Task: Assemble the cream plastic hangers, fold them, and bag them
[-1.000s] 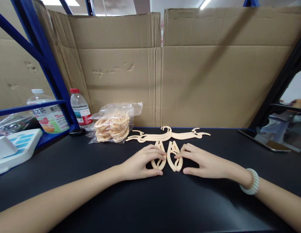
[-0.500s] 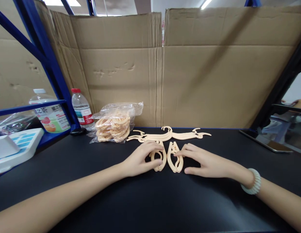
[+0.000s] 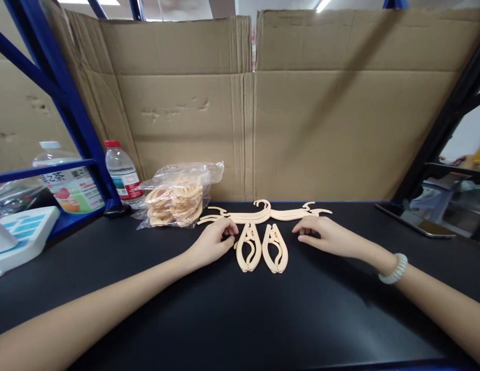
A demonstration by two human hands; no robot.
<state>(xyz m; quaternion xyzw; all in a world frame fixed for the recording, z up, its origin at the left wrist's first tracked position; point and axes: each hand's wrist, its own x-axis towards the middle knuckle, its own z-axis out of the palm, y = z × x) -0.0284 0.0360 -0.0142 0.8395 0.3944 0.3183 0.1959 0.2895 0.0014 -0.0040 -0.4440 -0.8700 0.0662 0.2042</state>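
Note:
Two folded cream hangers lie side by side on the black table: the left folded hanger [image 3: 242, 257] and the right folded hanger [image 3: 267, 255]. Behind them, unfolded hangers [image 3: 250, 217] are stacked with their hooks toward the back and their arms spread wide. My left hand [image 3: 212, 242] is beside the left folded hanger, fingers loosely curved and thumb apart, with nothing visible in it. It overlaps the left part of the stack in view; contact cannot be made out. Near the stack's right end, my right hand [image 3: 320, 234] hovers or rests with bent fingers, thumb apart, nothing visible in it.
A clear plastic bag of folded hangers [image 3: 174, 201] sits at the back left, beside a red-capped water bottle [image 3: 123, 172]. A white and blue device [image 3: 25, 234] stands far left. A flat dark tablet-like object [image 3: 413, 220] lies far right. Cardboard [image 3: 340, 118] walls the back.
Both hands have let go of the folded hangers and moved outward, the left hand leftward and the right hand back. The two folded hangers now lie fully uncovered.

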